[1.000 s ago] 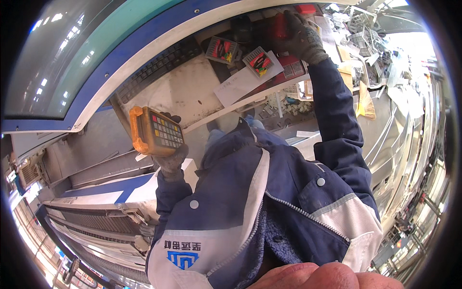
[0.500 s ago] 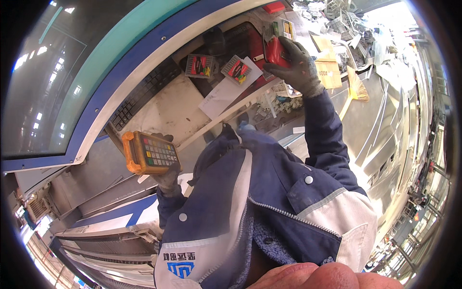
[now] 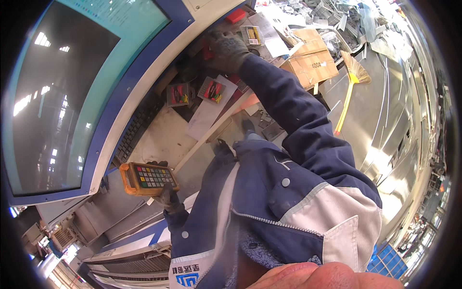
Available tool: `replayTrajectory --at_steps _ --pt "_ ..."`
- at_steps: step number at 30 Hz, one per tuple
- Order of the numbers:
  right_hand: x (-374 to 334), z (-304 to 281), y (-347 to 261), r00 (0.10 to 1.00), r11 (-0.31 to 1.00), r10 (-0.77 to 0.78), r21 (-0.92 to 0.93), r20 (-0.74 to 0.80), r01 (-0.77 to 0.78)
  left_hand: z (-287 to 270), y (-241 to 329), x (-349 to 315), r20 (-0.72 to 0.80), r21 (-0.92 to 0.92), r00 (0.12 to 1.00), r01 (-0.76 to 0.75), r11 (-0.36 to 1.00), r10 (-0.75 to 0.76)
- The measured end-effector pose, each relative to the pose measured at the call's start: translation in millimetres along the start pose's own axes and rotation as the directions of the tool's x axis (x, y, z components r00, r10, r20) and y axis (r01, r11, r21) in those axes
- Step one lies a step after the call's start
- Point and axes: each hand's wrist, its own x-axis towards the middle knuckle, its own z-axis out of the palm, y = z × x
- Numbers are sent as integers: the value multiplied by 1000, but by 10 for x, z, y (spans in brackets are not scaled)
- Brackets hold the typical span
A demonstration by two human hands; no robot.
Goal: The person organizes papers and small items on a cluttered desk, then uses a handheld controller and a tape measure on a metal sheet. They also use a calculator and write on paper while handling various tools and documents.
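My left hand [image 3: 169, 198] is closed round an orange handheld remote control [image 3: 153, 178], whose coloured keypad faces up. At the back of the desk, in shadow below the blue-framed screen panel, my right hand [image 3: 230, 50] in a dark grey work glove is stretched far forward. A bit of a red case [image 3: 208, 53] shows at its fingers; the rest is covered by the glove. Nearer me lie two clear plastic boxes with red and black labels, one on the left [image 3: 178, 95] and one on the right [image 3: 211, 90]. A white paper sheet [image 3: 204, 118] lies partly under the right box.
A large screen [image 3: 65, 101] and a dark keyboard [image 3: 138, 129] are on the left. Beyond my right arm are a cardboard carton [image 3: 313, 60], a small clear-and-yellow box [image 3: 251, 35], a straw broom [image 3: 353, 74] and piled metal scraps [image 3: 332, 17].
My right hand has moved left and deeper over the desk, carrying the red case into the shadow by the screen panel. The view has turned; my left hand still holds the remote control.
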Motion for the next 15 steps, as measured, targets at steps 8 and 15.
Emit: replayTrajectory --at_steps 8,15 --pt "247 434 227 984 997 -54 41 -167 62 29 -18 45 61 -108 995 -70 992 77" --pt "-564 -303 501 980 981 -143 108 -141 159 -30 -31 15 16 -21 1000 -7 1000 7"
